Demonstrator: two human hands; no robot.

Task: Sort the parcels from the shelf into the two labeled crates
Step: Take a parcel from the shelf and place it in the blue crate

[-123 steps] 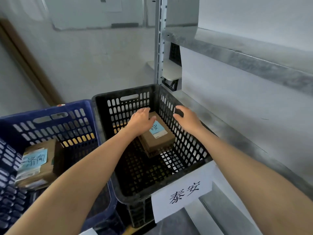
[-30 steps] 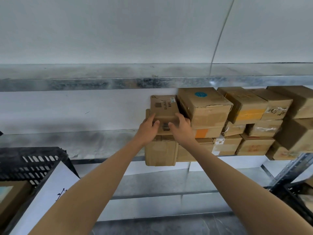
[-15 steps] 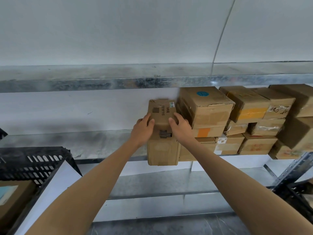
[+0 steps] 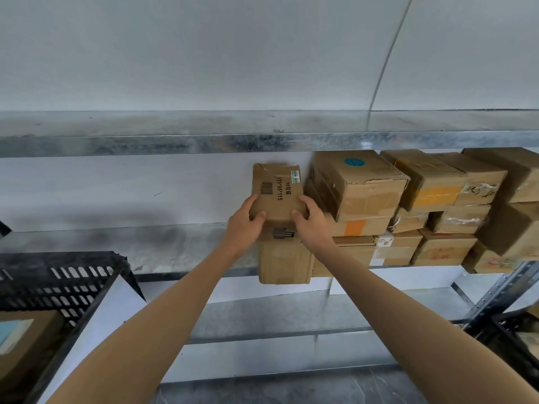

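Observation:
A small brown cardboard parcel [image 4: 277, 193] with a printed barcode is tilted up on the metal shelf [image 4: 145, 243], its printed face towards me. My left hand [image 4: 245, 223] grips its lower left side and my right hand [image 4: 312, 220] grips its lower right side. It rests over another brown box [image 4: 284, 263] that overhangs the shelf's front edge. Right of it, several stacked cardboard parcels [image 4: 358, 188] fill the shelf. The black slotted crate [image 4: 58, 275] stands at the lower left with a parcel [image 4: 23, 345] inside and a white label [image 4: 110, 310] on its end.
An upper metal shelf board [image 4: 204, 141] runs just above the parcels. A lower shelf level [image 4: 291, 313] lies below. A dark metal upright and another black crate [image 4: 510, 330] sit at the lower right. The shelf's left half holds nothing.
Four seconds ago both hands were at a parcel in the black crate. In the last second both hands have tipped the small shelf parcel up, showing its printed face.

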